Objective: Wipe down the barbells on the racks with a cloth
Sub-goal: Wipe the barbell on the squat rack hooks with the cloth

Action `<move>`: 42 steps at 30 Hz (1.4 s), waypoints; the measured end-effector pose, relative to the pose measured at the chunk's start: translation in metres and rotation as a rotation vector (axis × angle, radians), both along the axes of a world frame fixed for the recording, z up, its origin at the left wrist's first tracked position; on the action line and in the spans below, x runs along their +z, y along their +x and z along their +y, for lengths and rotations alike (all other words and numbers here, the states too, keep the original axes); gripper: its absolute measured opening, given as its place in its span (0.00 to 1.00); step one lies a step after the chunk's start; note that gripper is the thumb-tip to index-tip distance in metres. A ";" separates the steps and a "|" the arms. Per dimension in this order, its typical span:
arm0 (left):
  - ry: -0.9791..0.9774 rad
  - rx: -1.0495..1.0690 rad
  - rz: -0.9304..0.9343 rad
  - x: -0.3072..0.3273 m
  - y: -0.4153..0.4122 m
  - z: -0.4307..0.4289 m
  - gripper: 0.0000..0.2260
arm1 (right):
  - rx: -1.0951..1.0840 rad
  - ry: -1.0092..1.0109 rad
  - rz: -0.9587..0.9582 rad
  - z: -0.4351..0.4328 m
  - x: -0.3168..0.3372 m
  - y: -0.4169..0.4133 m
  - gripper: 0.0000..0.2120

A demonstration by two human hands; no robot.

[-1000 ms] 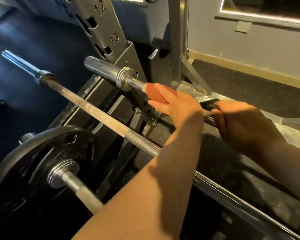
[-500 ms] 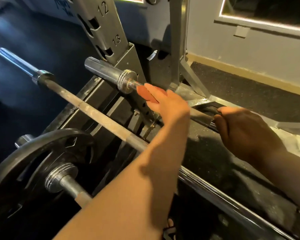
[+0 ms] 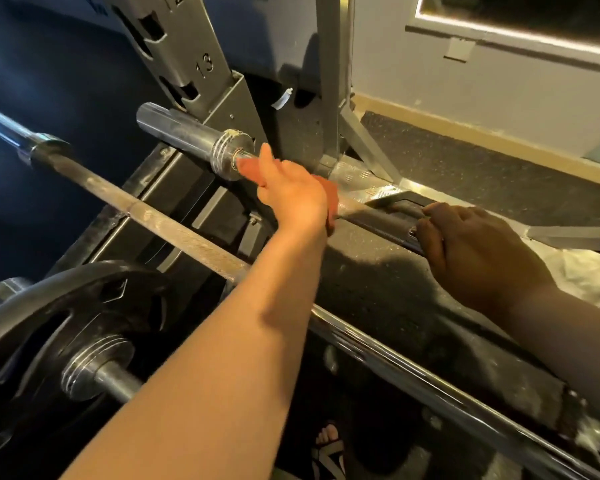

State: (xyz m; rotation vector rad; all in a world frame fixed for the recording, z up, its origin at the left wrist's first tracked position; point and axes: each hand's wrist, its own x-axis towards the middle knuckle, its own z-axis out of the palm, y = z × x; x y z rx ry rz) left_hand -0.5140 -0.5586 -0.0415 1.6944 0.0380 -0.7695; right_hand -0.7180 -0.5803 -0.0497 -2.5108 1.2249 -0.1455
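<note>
Barbells are lying in parallel at the rack, three of them showing. The farthest barbell [image 3: 187, 136] is sitting low beside the rack upright [image 3: 201, 67], which is bearing the numbers 12 and 13. The left grip [image 3: 291, 197] is curling around this bar's shaft just beside the inner collar. It is holding a red cloth [image 3: 248, 168] wrapped about the metal, with cloth edges poking out at both sides of the hand. The right grip [image 3: 478, 251] is closing over the same shaft further along to the right. It is lying deep in shadow, so its fingers only appear to be wrapping fully round the bar. The middle barbell [image 3: 174, 226] is running diagonally beneath the left forearm, apart from both hands. The nearest barbell [image 3: 118, 381] is carrying a black weight plate [image 3: 49, 306] at the lower left. A sandalled foot [image 3: 329, 445] is showing on the floor at the bottom edge.
</note>
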 end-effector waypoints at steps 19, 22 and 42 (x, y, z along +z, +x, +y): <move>-0.186 0.165 -0.116 -0.001 -0.037 -0.004 0.28 | -0.058 0.045 0.056 0.007 0.015 0.003 0.31; 0.086 -0.088 -0.457 -0.002 -0.049 -0.001 0.29 | -0.073 0.059 0.071 0.007 0.014 0.002 0.24; 0.217 -0.286 -0.652 -0.023 -0.096 0.005 0.20 | 0.002 0.097 0.068 0.000 0.008 0.001 0.22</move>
